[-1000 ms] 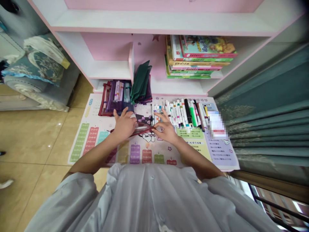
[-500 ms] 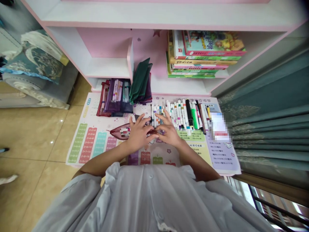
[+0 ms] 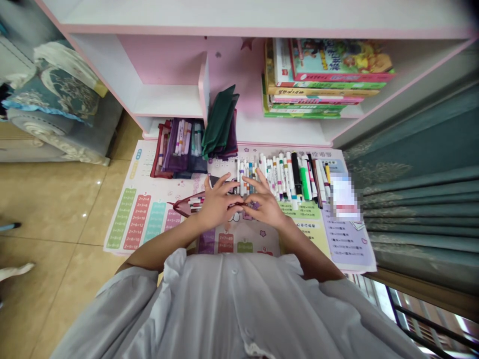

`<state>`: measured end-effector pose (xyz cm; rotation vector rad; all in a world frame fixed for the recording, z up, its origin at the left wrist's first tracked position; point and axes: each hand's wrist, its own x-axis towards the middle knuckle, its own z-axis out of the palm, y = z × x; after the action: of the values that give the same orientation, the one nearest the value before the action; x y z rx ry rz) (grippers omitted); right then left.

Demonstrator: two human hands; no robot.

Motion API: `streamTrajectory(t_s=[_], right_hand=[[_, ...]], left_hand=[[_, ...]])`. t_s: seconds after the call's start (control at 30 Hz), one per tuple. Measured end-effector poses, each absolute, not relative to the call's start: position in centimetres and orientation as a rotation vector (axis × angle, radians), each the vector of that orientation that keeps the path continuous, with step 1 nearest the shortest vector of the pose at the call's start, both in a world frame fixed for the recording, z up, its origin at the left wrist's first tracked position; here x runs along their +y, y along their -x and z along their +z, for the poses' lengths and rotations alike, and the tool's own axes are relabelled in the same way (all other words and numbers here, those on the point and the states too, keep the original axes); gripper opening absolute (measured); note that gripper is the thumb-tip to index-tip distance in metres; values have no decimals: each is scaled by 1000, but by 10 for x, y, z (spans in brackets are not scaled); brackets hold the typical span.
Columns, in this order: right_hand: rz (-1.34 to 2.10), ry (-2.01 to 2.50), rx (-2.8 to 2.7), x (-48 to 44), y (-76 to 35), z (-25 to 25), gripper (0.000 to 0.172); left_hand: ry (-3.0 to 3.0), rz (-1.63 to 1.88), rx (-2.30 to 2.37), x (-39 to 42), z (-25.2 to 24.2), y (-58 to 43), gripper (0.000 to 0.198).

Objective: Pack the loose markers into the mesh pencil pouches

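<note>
A dark red mesh pouch lies on the printed desk mat, with several markers inside it. My left hand covers the pouch's right part, thumb and forefinger pinching its end and the other fingers spread. Facing it, my right hand pinches the same end of the pouch between thumb and forefinger. The fingertips of both hands almost meet there, and what exactly lies between them is partly hidden. Just beyond the hands, a row of loose markers stretches to the right.
At the back left stand filled mesh pouches, with green pouches leaning against the shelf divider. Stacked books occupy the shelf at right. A blurred-out phone-like item lies on the mat near the curtain.
Both hands keep pinching the pouch's end, with fingers shifted slightly. The whole view has moved a little; the pouch and markers stay in place on the mat.
</note>
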<state>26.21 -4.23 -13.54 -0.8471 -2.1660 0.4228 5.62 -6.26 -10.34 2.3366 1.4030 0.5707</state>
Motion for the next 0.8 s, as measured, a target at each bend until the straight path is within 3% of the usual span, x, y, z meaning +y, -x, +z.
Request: streamTrajectory(t_s=[0.2, 0.53, 0.8], right_hand=[[378, 845, -2216, -47, -260, -143, 24], [381, 866, -2221, -51, -257, -146, 20], [449, 882, -2105, -52, -253, -144, 21]], left_hand=[[-2220, 481, 1463, -61, -93, -62, 27], [-2231, 202, 1497, -55, -62, -78, 15], [-2354, 342, 1593, -63, -67, -70, 22]])
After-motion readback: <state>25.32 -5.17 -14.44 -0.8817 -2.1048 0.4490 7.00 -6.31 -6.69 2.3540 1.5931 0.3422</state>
